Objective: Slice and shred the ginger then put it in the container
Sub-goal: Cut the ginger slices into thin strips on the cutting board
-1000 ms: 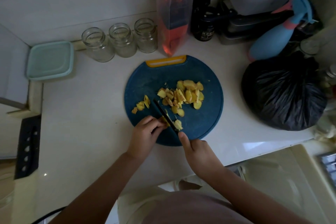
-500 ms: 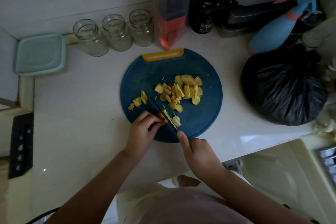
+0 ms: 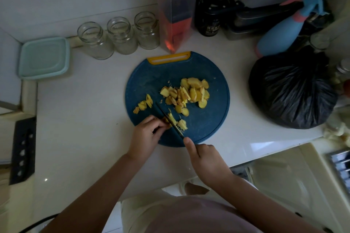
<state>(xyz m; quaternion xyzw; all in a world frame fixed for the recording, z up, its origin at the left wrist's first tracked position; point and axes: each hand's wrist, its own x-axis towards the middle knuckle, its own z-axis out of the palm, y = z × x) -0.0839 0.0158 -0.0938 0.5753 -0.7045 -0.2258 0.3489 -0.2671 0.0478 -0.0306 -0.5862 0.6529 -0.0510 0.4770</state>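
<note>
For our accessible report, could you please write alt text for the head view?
A person cuts ginger on a round blue board: the right hand holds a knife, the left hand pins the piece. Cut slices lie piled mid-board; three jars, a green container and a black bag sit on the counter.

Right hand grips the knife, blade angled across the blue cutting board near the counter's front edge. Left hand pinches a ginger piece against the blade. Shreds lie just beside it (slices heaped mid-board). The teal container sits at the far-left corner.
</note>
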